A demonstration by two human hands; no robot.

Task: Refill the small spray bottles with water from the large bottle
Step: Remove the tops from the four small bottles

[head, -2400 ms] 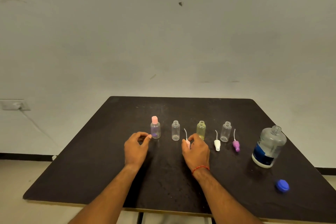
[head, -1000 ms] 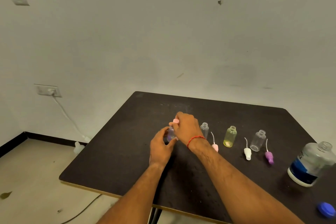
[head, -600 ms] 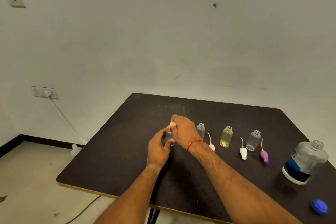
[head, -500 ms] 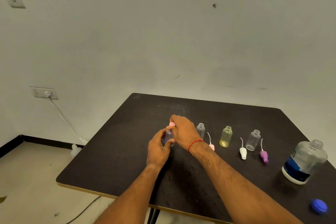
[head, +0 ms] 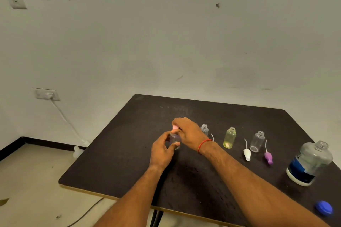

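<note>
Dark rectangular bench (head: 118, 167): occupies the lower centre and right of the frame.

Small clear plastic spray bottle with pink cap (head: 174, 139): upright at frame centre, its body pinched between thumb and fingers of the left hand (head: 161, 152). The pink cap (head: 175, 128) is gripped from above by the curled fingers of the right hand (head: 189, 132), whose wrist bears a red thread.

Three small uncapped bottles, in a row to the right: clear (head: 204, 129), partly hidden behind the right hand; yellow-tinted (head: 230, 137); clear (head: 257, 141).

Loose spray heads with dip tubes, lying on the bench: white (head: 246, 154), purple (head: 268, 157).

Large clear bottle with blue label (head: 309, 164): uncapped, at right edge. Round blue cap (head: 324, 207): lower right corner, apart from it.
</note>
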